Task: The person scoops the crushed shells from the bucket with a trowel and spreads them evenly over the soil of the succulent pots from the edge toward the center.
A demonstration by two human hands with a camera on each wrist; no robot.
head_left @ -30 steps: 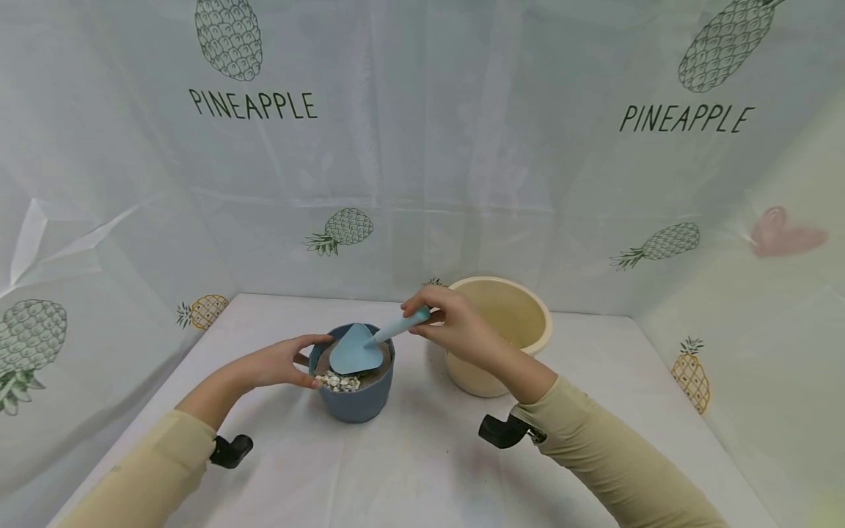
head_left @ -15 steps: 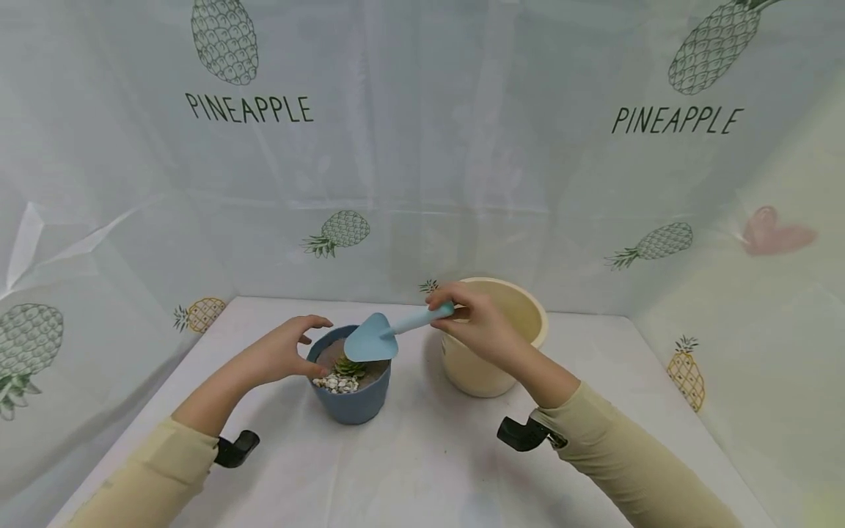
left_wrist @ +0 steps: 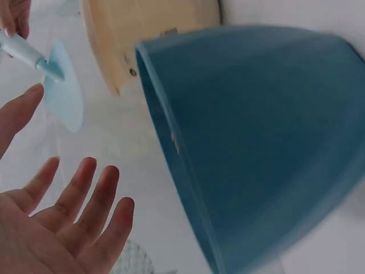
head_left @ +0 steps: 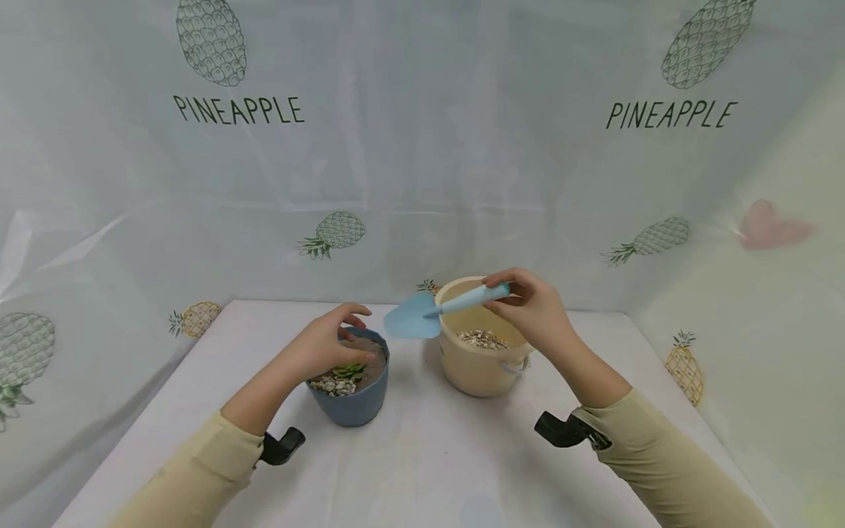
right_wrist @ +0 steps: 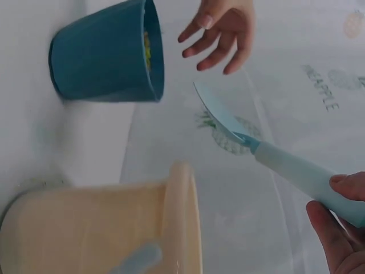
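Note:
My right hand (head_left: 528, 304) pinches the handle end of a light blue trowel (head_left: 414, 317), its blade pointing left in the air between pot and bucket. Below my left hand (head_left: 331, 345) stands a blue flowerpot (head_left: 356, 407) with soil, a green succulent (head_left: 348, 371) and pale pebbles (head_left: 333, 386). In the left wrist view, the left fingers (left_wrist: 94, 211) are spread and hold nothing, apart from the pot's rim. A cream bucket (head_left: 472, 370) with pebbles (head_left: 484, 339) at its bottom stands on the right, partly behind the trowel and right hand.
A white cloth covers the table (head_left: 422, 462). Behind it hangs a pineapple-print curtain (head_left: 422, 169), close to the bucket's back. The bucket's handle (head_left: 518, 364) hangs at its right side.
The trowel has moved right, from over the pot toward the bucket, in my right hand. My left hand has let go of the pot's rim, risen and shifted right over it.

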